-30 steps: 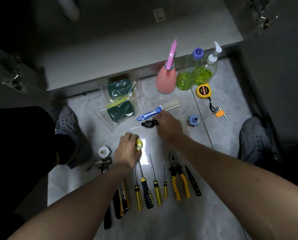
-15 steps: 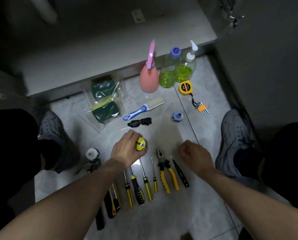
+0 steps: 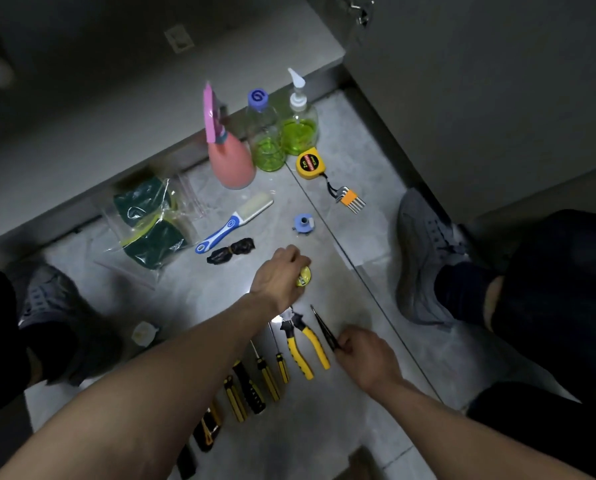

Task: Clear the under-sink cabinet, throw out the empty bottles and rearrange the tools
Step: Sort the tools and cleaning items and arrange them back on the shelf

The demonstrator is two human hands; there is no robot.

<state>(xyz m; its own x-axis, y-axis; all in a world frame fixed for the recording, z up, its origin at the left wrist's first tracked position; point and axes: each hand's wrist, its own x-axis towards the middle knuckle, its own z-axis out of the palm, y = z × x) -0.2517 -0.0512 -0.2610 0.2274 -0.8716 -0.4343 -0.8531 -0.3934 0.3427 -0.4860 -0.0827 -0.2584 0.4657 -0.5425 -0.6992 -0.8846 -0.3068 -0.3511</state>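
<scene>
My left hand (image 3: 278, 277) grips a small lit yellow flashlight (image 3: 304, 275) above the floor, its beam falling on the tiles. My right hand (image 3: 362, 355) pinches the handle of a thin black screwdriver (image 3: 320, 325) at the right end of a row of tools. Left of it lie yellow-handled pliers (image 3: 303, 348), several yellow-and-black screwdrivers (image 3: 267, 374) and a utility knife (image 3: 208, 427). Near the open cabinet (image 3: 151, 98) stand a pink spray bottle (image 3: 229, 157) and two clear bottles with green liquid (image 3: 267, 140) (image 3: 298, 126).
On the floor also lie a yellow tape measure (image 3: 310, 163), an orange hex key set (image 3: 350, 199), a blue cap (image 3: 303, 224), a blue-handled brush (image 3: 234, 221), a black bundle (image 3: 230, 250), bagged green sponges (image 3: 151, 223) and a white cap (image 3: 144, 334). My shoes (image 3: 424, 254) (image 3: 47, 299) flank the tools.
My right hand left the black bundle, drew back to the tool row and took hold of the thin black screwdriver. My left hand with the flashlight shifted right.
</scene>
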